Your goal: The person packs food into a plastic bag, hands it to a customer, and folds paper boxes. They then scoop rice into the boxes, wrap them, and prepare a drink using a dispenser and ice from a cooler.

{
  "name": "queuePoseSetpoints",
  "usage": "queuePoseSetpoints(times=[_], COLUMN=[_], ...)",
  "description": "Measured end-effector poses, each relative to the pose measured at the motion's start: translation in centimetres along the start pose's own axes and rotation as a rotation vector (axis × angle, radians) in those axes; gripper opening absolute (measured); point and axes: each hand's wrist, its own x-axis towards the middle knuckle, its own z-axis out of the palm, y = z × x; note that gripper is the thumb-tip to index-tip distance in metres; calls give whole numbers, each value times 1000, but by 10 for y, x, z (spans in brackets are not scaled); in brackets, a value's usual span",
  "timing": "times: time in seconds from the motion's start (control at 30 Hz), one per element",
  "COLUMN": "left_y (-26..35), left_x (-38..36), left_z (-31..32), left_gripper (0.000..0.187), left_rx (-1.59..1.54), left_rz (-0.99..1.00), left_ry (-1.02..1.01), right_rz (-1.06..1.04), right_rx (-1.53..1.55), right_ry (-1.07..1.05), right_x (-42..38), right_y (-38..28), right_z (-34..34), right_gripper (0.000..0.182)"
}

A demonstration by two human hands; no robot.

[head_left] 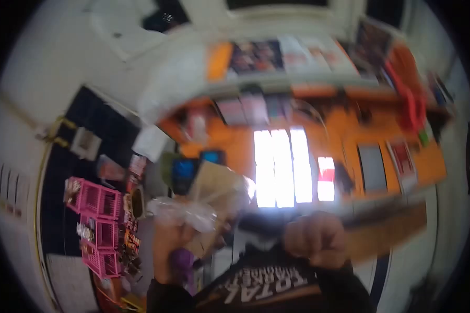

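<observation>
Clear plastic (190, 214) is bunched at the left hand (171, 241), against a brown sheet (214, 182); finger opening and grip can't be told (blur everywhere). The right hand (317, 240) is curled closed, contents hidden. If loosely pinched, the plastic could be dropped.

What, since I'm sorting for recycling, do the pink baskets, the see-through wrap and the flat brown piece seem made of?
Pink baskets: likely satin plastic; even colour, openwork sides. See-through wrap at the left hand: probably thin, glossy plastic film; crinkled highlights. Flat brown piece: perhaps matt cardboard or paper; plain tan, blur leaves it open.
</observation>
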Motion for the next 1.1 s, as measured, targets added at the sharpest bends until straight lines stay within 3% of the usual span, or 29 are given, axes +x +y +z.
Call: queuePoseSetpoints(times=[0.03, 0.1, 0.17, 0.23, 0.37, 0.5, 0.7, 0.87, 1.1], left_y=[14, 38, 53, 60, 77, 84, 66, 48, 2], left_x=[22, 72, 119, 157, 257, 347, 468, 537, 612], left_z=[-5, -13, -20, -28, -38, -51, -55, -62, -55], left_gripper=[22, 19, 18, 23, 18, 19, 21, 22, 14], left_rx=[-44, -54, -70, -71, -231, -75, 72, 245, 278], left_rz=[-5, -57, -64, -66, -144, -158, -85, -247, 54], left_ry=[-26, 85, 125, 140, 313, 327, 332, 216, 242], right_rz=[13, 53, -49, -57, -93, -259, -134, -307, -248], right_rx=[-10, -310, -721, -892, -1267, -1547, -1486, -1596, -1760], right_ry=[163, 160, 135, 59, 13, 58, 454, 540, 503], right_x=[6, 33, 77, 118, 192, 215, 202, 204, 208], right_y=[-16, -49, -71, -90, -139, -177, -209, -203, -205], right_z=[-19, -80, -122, -159, -188, -213, -293, -363, -377], right_gripper=[20, 22, 24, 23, 21, 23, 18, 17, 11])
